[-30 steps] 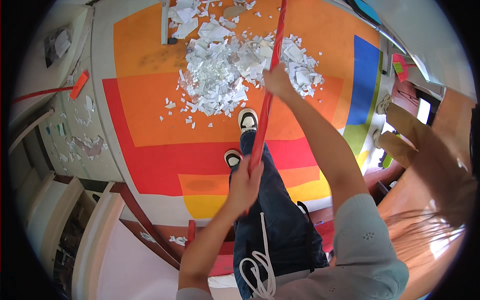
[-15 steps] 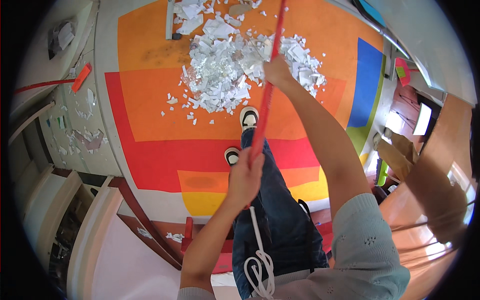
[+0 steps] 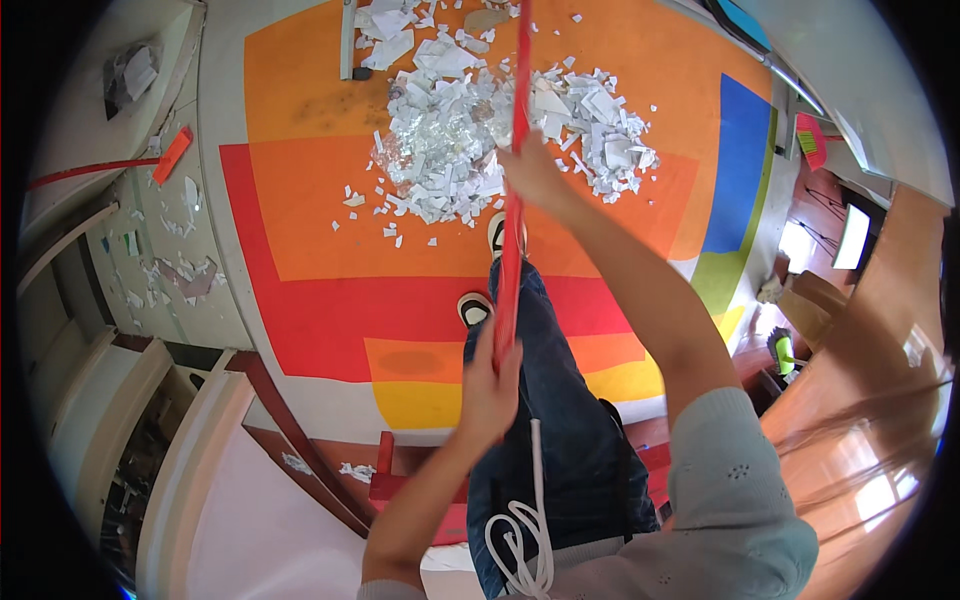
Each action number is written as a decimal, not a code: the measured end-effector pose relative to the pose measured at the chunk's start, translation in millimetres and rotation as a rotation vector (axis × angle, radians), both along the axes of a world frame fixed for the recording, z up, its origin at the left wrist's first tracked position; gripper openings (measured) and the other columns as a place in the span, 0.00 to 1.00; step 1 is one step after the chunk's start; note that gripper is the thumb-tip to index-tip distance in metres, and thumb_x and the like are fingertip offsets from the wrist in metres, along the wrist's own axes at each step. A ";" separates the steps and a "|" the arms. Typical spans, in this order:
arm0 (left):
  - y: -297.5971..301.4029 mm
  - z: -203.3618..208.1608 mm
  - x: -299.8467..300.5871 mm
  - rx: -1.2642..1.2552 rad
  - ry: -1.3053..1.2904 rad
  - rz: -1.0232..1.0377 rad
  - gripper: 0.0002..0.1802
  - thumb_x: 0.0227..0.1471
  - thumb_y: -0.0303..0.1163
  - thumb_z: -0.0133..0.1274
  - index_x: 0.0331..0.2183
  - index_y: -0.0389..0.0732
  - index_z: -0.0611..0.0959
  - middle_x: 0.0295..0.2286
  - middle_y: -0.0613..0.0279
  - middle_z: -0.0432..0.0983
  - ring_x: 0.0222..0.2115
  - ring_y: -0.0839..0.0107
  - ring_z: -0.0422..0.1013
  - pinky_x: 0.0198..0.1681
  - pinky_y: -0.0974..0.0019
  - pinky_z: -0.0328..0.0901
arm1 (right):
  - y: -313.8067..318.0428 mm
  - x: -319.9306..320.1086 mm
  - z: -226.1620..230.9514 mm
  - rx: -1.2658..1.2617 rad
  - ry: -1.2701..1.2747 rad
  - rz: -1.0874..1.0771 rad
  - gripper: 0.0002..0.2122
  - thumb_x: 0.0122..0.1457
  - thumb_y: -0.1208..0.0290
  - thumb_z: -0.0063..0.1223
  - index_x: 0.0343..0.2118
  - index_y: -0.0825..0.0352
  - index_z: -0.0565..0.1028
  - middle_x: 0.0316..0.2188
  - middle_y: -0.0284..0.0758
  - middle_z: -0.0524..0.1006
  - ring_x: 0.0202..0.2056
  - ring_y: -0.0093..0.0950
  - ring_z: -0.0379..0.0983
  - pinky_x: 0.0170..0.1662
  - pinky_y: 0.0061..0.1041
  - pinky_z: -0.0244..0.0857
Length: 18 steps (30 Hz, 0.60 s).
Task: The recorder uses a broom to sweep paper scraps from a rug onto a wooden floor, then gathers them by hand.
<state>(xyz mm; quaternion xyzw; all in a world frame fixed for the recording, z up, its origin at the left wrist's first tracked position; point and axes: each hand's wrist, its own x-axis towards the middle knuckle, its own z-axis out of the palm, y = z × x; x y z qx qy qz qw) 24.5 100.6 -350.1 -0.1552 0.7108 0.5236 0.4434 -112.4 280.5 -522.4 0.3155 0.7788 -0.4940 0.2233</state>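
Observation:
I hold a long red pole [image 3: 521, 75] in both hands, nearly upright in the head view. My left hand [image 3: 488, 395] is wrapped around its lower part in front of my jeans. Higher up, my right hand [image 3: 535, 178] grips it just below a heap of torn white paper scraps [image 3: 440, 140]. The pole crosses over the heap and leaves the picture at the top, so its far end is hidden. Some clear, shiny plastic seems mixed in with the scraps. My shoes [image 3: 473, 308] stand right below the heap.
Orange, red, yellow and blue patches colour the floor [image 3: 320, 220]. A metal leg [image 3: 348, 45] stands beside the heap. More scraps [image 3: 190, 280] lie at the left, near an orange piece on a red rod [image 3: 172, 155]. A white-topped table [image 3: 880, 70] and a person's tan-clothed leg [image 3: 805, 305] are at right.
The pole's upper part has swung left, becoming more upright. My right hand moved left and slightly down with it; my left hand slid a little lower. The tan-clothed leg at right shifted.

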 end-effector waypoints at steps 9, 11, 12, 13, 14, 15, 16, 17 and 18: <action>-28.0 51.4 110.2 -0.170 0.173 -0.023 0.26 0.50 0.25 0.43 0.52 0.41 0.57 0.19 0.55 0.67 0.19 0.71 0.68 0.23 0.71 0.62 | -60.6 100.6 54.7 -0.133 0.142 0.149 0.25 0.50 0.67 0.42 0.43 0.84 0.51 0.31 0.60 0.67 0.37 0.47 0.68 0.37 0.37 0.64; -25.4 72.5 92.8 -0.148 0.062 -0.067 0.26 0.51 0.27 0.42 0.52 0.40 0.57 0.17 0.59 0.66 0.17 0.77 0.65 0.21 0.73 0.61 | -55.2 84.5 62.9 -0.048 0.168 0.158 0.25 0.52 0.67 0.42 0.45 0.81 0.51 0.27 0.53 0.68 0.29 0.40 0.70 0.31 0.35 0.64; -25.4 60.6 84.7 -0.061 -0.059 0.076 0.25 0.52 0.28 0.42 0.52 0.39 0.58 0.16 0.60 0.65 0.16 0.79 0.64 0.19 0.74 0.60 | -55.6 75.7 62.8 0.022 0.181 0.160 0.24 0.54 0.66 0.42 0.47 0.77 0.51 0.23 0.47 0.69 0.21 0.34 0.71 0.25 0.32 0.65; -23.4 39.0 63.0 0.019 -0.158 0.221 0.25 0.53 0.30 0.42 0.52 0.39 0.58 0.15 0.61 0.64 0.15 0.80 0.62 0.18 0.75 0.58 | -56.4 43.5 52.3 -0.011 0.079 0.146 0.25 0.53 0.64 0.42 0.44 0.80 0.51 0.24 0.51 0.70 0.25 0.40 0.71 0.28 0.34 0.65; -14.8 18.1 32.0 0.043 -0.049 0.216 0.25 0.53 0.32 0.42 0.51 0.39 0.58 0.15 0.62 0.63 0.14 0.80 0.62 0.17 0.74 0.58 | -47.4 1.6 36.0 -0.029 -0.023 0.129 0.25 0.51 0.63 0.43 0.41 0.83 0.52 0.24 0.54 0.71 0.29 0.47 0.71 0.31 0.37 0.65; -5.4 1.3 2.3 0.061 0.056 0.211 0.24 0.53 0.34 0.42 0.51 0.38 0.59 0.14 0.63 0.63 0.13 0.80 0.61 0.15 0.74 0.57 | -37.5 -40.5 21.2 -0.060 0.026 0.119 0.26 0.51 0.63 0.43 0.41 0.83 0.51 0.23 0.53 0.71 0.27 0.46 0.71 0.30 0.37 0.65; 4.7 -3.5 -25.2 0.102 -0.075 0.287 0.22 0.53 0.35 0.41 0.49 0.38 0.61 0.14 0.64 0.62 0.12 0.80 0.60 0.14 0.74 0.56 | -34.4 -62.8 10.8 -0.096 0.064 0.109 0.26 0.51 0.63 0.43 0.41 0.82 0.51 0.21 0.52 0.71 0.25 0.46 0.71 0.28 0.37 0.65; 7.9 -0.9 -41.4 0.140 -0.209 0.363 0.20 0.53 0.35 0.41 0.47 0.37 0.63 0.13 0.65 0.62 0.12 0.80 0.59 0.13 0.74 0.55 | -40.8 -60.4 6.5 -0.101 0.058 0.115 0.26 0.51 0.63 0.43 0.41 0.82 0.51 0.21 0.52 0.71 0.25 0.46 0.71 0.28 0.37 0.65; 1.3 -4.8 -28.3 0.139 -0.213 0.369 0.20 0.53 0.35 0.41 0.47 0.37 0.63 0.13 0.65 0.62 0.12 0.80 0.59 0.13 0.74 0.55 | -45.8 -57.7 4.0 -0.048 0.014 0.158 0.26 0.52 0.63 0.42 0.42 0.83 0.50 0.22 0.52 0.71 0.24 0.45 0.71 0.28 0.37 0.65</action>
